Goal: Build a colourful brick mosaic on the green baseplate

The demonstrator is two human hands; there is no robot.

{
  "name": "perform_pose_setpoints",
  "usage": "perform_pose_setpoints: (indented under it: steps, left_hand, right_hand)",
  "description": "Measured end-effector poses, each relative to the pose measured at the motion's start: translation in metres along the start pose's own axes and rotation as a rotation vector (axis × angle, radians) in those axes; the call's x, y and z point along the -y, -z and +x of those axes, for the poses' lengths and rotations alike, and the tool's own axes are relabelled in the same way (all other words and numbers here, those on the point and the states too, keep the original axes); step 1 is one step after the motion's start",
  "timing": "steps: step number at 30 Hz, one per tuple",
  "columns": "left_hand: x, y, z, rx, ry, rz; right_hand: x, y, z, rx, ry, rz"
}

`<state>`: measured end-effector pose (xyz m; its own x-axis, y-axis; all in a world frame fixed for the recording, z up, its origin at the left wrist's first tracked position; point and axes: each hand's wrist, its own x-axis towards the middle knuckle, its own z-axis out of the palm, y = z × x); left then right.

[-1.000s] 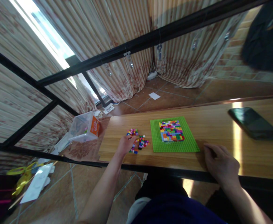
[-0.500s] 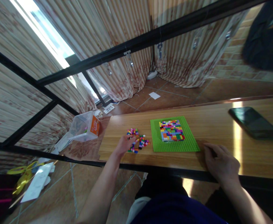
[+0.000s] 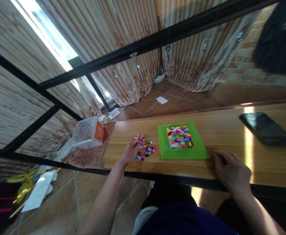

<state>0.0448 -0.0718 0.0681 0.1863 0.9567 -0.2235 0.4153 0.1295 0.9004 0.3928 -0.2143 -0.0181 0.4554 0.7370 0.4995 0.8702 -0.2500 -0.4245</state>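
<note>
My left hand point(image 3: 130, 152) rests at the near left edge of a small heap of coloured bricks point(image 3: 146, 148) on the wooden table point(image 3: 221, 130), fingers pinched together over a brick I cannot make out. To the right of the heap lies a green baseplate point(image 3: 197, 150) with a block of mixed-colour bricks point(image 3: 179, 136) pressed onto its middle. My right hand point(image 3: 231, 173) lies on the table's near edge, right of the baseplate, fingers loosely curled and holding nothing.
A dark phone point(image 3: 266, 129) lies at the table's far right. A clear plastic tub point(image 3: 89, 133) with an orange label sits just off the table's left end. Black metal bars point(image 3: 143, 49) cross the view. Papers and yellow tape point(image 3: 27, 186) lie on the tiled floor.
My left hand has drawn back slightly toward the near edge of the brick heap, its fingers closing. The right hand has not moved.
</note>
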Motion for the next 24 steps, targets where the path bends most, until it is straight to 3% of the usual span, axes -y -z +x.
perform_pose_setpoints:
  steps: [10,24]
  left_hand:
    - [0.011,-0.006,0.008,-0.116,0.099,0.041]
    - [0.009,-0.007,0.013,-0.045,0.187,0.040]
  right_hand:
    - [0.000,0.000,-0.001,0.010,-0.007,0.008]
    - [0.001,0.001,0.000,0.010,-0.010,0.022]
